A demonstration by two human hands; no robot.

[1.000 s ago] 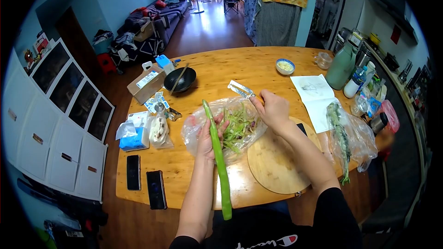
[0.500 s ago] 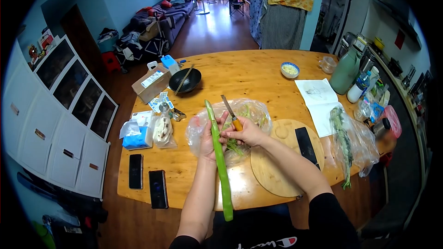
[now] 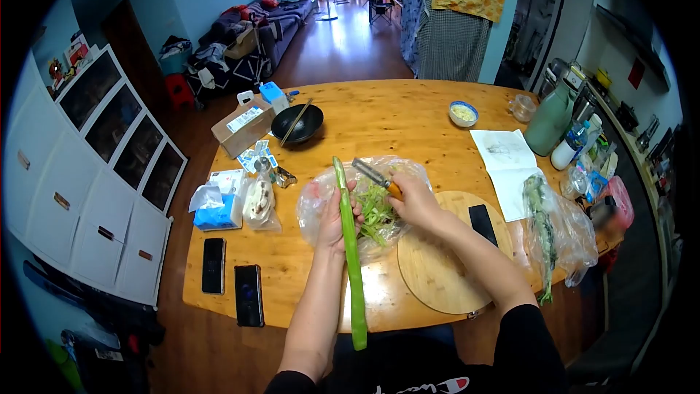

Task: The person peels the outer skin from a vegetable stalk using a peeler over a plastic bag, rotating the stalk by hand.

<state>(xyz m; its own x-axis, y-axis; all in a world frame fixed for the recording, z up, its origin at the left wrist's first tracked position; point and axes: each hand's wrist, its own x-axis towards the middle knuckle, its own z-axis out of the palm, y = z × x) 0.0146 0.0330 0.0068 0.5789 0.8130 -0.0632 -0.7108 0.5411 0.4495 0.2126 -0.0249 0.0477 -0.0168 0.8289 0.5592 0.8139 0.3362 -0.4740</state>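
Note:
My left hand point(image 3: 332, 225) is wrapped round a long peeled green stalk that looks like celtuce point(image 3: 353, 270). The stalk stands nearly upright in view, its thin end up and its thick end near my body. In my right hand point(image 3: 418, 204) is a peeler point(image 3: 373, 173) with an orange-brown handle, its metal head just right of the stalk's upper end and apart from it. Green peelings point(image 3: 377, 213) lie below on a clear plastic bag point(image 3: 312, 208). Beside the bag is a round wooden board point(image 3: 432, 273), bearing a dark flat knife-like object point(image 3: 482, 223) partly hidden by my right forearm.
Two phones point(image 3: 249, 295), a tissue pack point(image 3: 219, 211) and a bagged pale item point(image 3: 259, 206) lie left. A black bowl with chopsticks point(image 3: 297, 125) and a cardboard box point(image 3: 240, 131) stand behind. Rightward are a small bowl point(image 3: 464, 114), paper point(image 3: 503, 182), leafy greens point(image 3: 538, 230) and a green bottle point(image 3: 550, 120).
My right hand has moved right, away from my left hand, and the peeler's head has turned to lean leftward. More of the peelings show. The view has shifted slightly.

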